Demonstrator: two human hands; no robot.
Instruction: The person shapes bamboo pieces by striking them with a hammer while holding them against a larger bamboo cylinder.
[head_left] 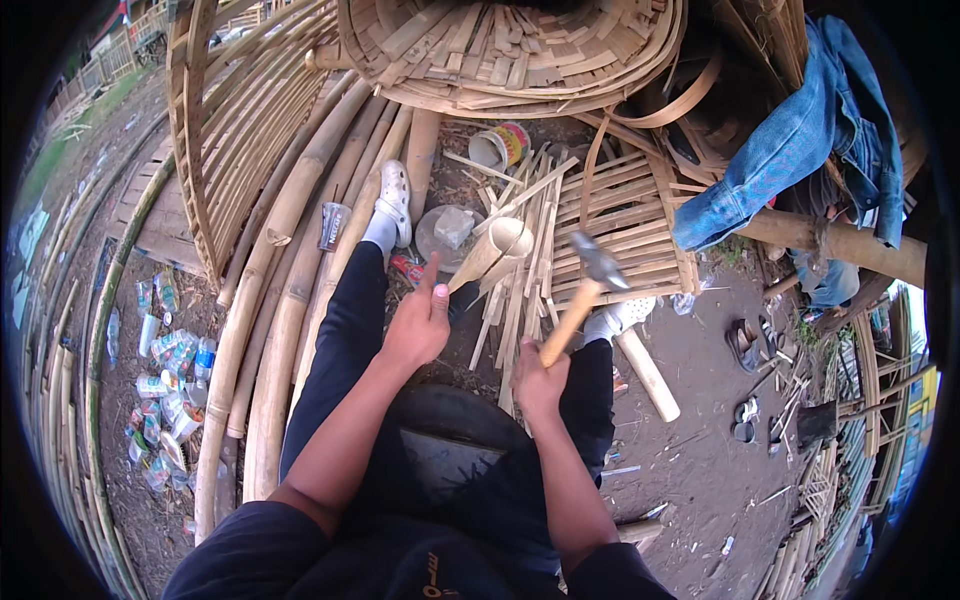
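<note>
The right hand [541,382] is wrapped around the handle of a pale wooden-handled hammer with a dark metal head [580,308], raised above the ground in front of the lap. The left hand [418,325], index finger pointing forward, is at the near end of a hollow, cream-coloured bamboo tube [482,262]; whether its fingers grip the tube cannot be told. The tube tilts, its round open end facing up, between the white perforated clogs [393,193]. Just beyond it sits a pale grey block [454,227], with loose split bamboo strips [545,225] to its right and a slatted bamboo panel [618,232] past those. Long tan bamboo poles [300,235] run along the left, a large woven bamboo basket [510,92] stands ahead, and a blue denim garment [755,165] hangs at right.
</note>
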